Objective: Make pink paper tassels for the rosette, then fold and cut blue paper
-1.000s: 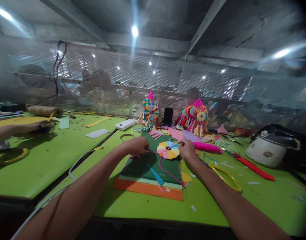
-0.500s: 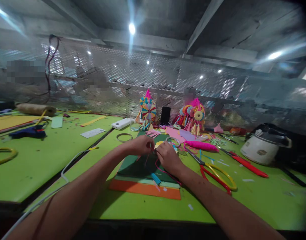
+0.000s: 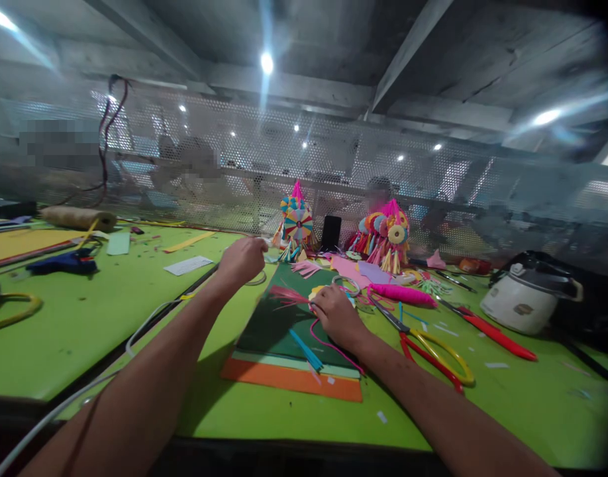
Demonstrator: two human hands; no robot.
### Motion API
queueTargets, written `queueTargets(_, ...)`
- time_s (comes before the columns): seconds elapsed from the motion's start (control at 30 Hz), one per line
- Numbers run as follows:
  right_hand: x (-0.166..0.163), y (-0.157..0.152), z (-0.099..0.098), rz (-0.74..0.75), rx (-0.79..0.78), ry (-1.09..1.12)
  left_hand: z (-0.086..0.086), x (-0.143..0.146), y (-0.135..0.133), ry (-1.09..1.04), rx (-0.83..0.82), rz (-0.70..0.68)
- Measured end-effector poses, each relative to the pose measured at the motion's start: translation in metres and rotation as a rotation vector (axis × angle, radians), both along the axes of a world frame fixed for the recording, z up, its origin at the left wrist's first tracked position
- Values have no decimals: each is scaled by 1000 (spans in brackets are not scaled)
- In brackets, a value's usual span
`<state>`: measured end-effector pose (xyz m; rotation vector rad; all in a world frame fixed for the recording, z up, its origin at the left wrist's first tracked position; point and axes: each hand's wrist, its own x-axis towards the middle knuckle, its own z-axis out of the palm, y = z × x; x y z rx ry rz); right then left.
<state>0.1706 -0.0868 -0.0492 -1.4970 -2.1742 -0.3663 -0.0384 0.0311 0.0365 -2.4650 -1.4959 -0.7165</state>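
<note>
Fingers of right hand (image 3: 338,317) clamped on paper disc (image 3: 315,291) — those of left hand (image 3: 241,261) together — green sheet (image 3: 267,328) with unreadable print (image 3: 332,350)

Clock about green sheet (image 3: 267,328) | 6: passable, table (image 3: 264,423) between left forearm (image 3: 167,377) and right forearm (image 3: 423,397) | 9: passable over left table (image 3: 95,311) | 8: forearm, cable (image 3: 50,419) in way | 10: left hand (image 3: 242,260) | 12: ornament (image 3: 298,225), phone (image 3: 330,233), mesh (image 3: 254,192) behind | 2: right hand (image 3: 336,315), beyond it second ornament (image 3: 396,234) and pink spool (image 3: 403,295) | 3: scissors (image 3: 406,329), pot (image 3: 517,303) farther out
</note>
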Motion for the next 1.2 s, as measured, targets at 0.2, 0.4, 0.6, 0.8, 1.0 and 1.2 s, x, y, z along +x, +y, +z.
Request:
queueTargets(0.2,-2,-1,0,-19,-5,-6,-11,37,-43,92,-285,-663)
queueTargets(0.4,-4,-4,4,-13,-15,-39,-28,42,-45,356,-281,-581)
queueTargets(0.6,-5,-4,5,-28,-53,-60,-15,23,-33,465,-279,-299)
queueTargets(0.8,-9,-2,4,-5,-52,-21,12,-11,-11,345,-220,-96)
queueTargets(1.0,-3,-6,14,27,59,150,6,14,-18,-76,-8,-277)
queueTargets(1.2,11,-17,35,2,72,363,-27,49,-47,179,-281,-692)
